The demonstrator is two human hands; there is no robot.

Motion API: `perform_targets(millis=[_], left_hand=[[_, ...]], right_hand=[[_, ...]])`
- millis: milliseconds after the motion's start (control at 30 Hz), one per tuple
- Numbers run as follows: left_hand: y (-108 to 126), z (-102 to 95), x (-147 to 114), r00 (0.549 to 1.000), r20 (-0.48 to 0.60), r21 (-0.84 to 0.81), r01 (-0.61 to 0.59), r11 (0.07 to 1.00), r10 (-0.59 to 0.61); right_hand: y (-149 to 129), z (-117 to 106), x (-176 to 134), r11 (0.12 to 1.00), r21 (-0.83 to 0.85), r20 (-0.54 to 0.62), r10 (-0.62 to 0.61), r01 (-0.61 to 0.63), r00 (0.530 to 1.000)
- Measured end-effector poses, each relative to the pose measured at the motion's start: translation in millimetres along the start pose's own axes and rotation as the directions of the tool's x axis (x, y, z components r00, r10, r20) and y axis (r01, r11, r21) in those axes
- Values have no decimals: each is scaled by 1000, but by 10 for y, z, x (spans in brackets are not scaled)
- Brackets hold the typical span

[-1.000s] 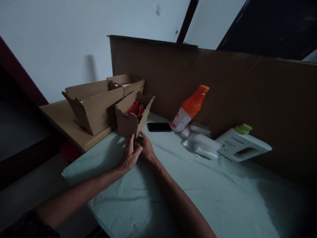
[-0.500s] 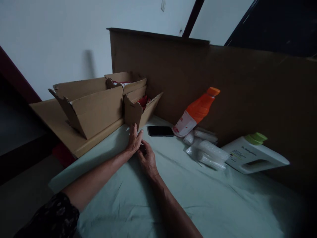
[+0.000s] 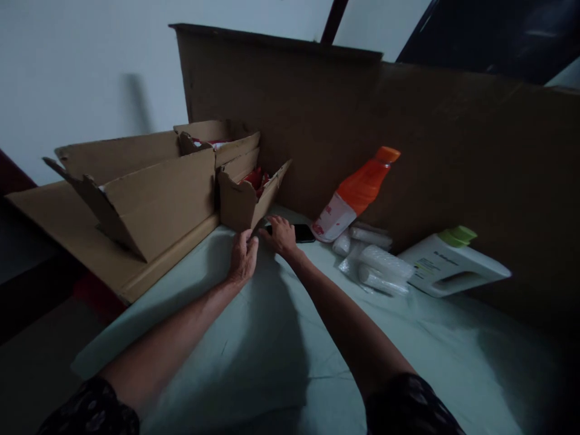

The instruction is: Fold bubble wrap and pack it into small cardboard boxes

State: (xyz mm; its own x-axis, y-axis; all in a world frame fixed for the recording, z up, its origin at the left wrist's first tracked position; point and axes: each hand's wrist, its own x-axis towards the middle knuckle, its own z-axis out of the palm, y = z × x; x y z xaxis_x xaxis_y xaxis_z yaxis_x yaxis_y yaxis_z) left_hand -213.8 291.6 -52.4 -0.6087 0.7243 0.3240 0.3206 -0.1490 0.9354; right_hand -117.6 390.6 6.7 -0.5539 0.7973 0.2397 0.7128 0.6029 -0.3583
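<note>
In front of me a small cardboard box (image 3: pixel 236 202) with red packets (image 3: pixel 256 180) inside stands against a larger cardboard box (image 3: pixel 167 202). My left hand (image 3: pixel 243 258) is at the small box's lower front edge, thumb and fingers slightly apart. Whether its fingertips touch the cardboard is hard to tell. Just right of it, my right hand (image 3: pixel 281 234) is open, palm down, fingers reaching toward the same box's lower edge. It partly covers a black phone (image 3: pixel 304 233) lying on the pale green cloth (image 3: pixel 254 326). I see nothing held in either hand.
An orange-capped bottle (image 3: pixel 357 190) leans against a tall cardboard panel (image 3: pixel 290 96). Beside it lie clear bubble-wrap rolls (image 3: pixel 385 263) and a tilted white jug (image 3: pixel 453 263) with a green cap. Another open box (image 3: pixel 240 148) with packets sits behind the small one.
My right hand has moved forward and right, away from my left hand, its fingers now stretched out over part of the phone. The view has shifted slightly; the boxes look unmoved.
</note>
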Motion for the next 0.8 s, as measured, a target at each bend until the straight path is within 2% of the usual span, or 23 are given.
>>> perform_targets(millis=[67, 167, 267, 367, 500, 567, 667, 733, 800], left_hand=[[-6, 7, -6, 1000, 17, 2, -14, 1000, 14], [-19, 8, -10, 999, 41, 5, -35, 999, 35], [-29, 6, -5, 997, 57, 1, -43, 999, 42], [-26, 9, 2, 998, 59, -2, -36, 999, 37], [-13, 31, 21, 998, 60, 12, -22, 1000, 22], [-1, 43, 35, 998, 61, 35, -17, 999, 15], [25, 49, 60, 999, 52, 89, -21, 996, 16], [39, 48, 79, 998, 50, 130, -34, 991, 28], [44, 49, 103, 998, 50, 164, -52, 985, 44]], right_hand=[[22, 31, 125, 997, -81, 49, -14, 18, 999], [76, 80, 50, 986, -156, 80, -52, 64, 995], [137, 29, -251, 975, -179, 105, -112, 129, 988], [202, -119, -674, 966, -169, 134, -176, 198, 975], [338, -333, -1194, 965, -163, 113, -188, 205, 976], [425, -411, -1338, 970, -200, 38, -135, 140, 990], [550, -468, -1384, 940, -329, -84, 64, -89, 994], [625, -465, -1344, 887, -394, -86, 223, -239, 971], [699, -442, -1291, 862, -414, -33, 305, -291, 952]])
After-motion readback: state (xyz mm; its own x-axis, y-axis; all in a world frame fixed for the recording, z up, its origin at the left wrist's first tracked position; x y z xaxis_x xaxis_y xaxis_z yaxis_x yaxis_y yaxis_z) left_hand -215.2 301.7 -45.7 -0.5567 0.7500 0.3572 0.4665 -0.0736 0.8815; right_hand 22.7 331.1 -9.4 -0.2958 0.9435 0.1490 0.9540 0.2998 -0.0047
